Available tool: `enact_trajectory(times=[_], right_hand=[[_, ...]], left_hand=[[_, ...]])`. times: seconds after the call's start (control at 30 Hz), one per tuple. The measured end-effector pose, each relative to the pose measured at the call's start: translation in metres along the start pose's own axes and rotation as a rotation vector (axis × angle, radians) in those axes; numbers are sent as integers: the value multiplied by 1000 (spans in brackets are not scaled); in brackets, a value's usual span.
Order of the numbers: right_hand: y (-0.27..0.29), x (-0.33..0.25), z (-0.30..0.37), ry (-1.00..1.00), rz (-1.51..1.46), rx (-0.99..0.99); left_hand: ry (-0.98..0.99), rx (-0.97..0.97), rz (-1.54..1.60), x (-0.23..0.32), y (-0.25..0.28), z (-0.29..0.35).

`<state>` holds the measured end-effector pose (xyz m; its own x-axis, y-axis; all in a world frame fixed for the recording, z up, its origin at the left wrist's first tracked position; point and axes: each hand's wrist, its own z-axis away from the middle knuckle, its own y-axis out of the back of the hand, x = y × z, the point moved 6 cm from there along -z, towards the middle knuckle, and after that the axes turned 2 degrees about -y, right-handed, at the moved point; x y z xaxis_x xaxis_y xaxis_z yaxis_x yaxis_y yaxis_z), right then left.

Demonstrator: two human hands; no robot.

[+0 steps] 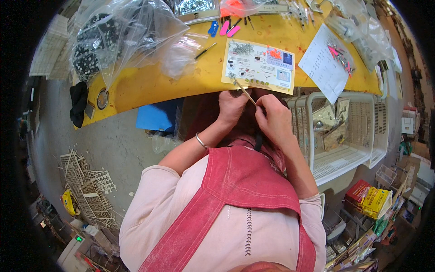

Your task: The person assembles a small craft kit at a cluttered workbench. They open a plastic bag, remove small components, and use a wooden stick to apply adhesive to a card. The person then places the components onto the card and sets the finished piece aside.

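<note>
- Right hand [274, 115] pinches a thin stick [245, 93], tip over printed sheet [269, 68].
- Left hand [233, 108] curls beside it; grip I cannot tell.
- Apparently delicate stick work; next move needs steadiness.

Bench and Surroundings, by Position

Table [181, 81], ahead of the wearer. On it, as I log it remotely:
- Back left: plastic bag [149, 27]; right of this, clips [224, 28].
- Back right: second bag [358, 27].
- Front centre: printed sheet [258, 56], metal parts [240, 47] on its back-left corner.
- Right of that: paper list [317, 68], small pieces [340, 59] on its right part.
- Left corner: round dish [103, 99], cloth [79, 104] left of it.

Before the table edge, I place left hand [232, 106] and right hand [274, 115] side by side, slender tool [246, 94] between them.

Floor: slatted grids [86, 186] left; plastic crate [312, 136] right.
</note>
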<state>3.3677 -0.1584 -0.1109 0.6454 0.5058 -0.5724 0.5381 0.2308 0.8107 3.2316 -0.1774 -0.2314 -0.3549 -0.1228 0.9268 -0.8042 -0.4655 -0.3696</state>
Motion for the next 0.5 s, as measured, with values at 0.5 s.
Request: enact_trajectory(times=[0.5], right_hand=[[7,6,-43,81,104,-2]], left_hand=[[35,12,-29,18,3,4]])
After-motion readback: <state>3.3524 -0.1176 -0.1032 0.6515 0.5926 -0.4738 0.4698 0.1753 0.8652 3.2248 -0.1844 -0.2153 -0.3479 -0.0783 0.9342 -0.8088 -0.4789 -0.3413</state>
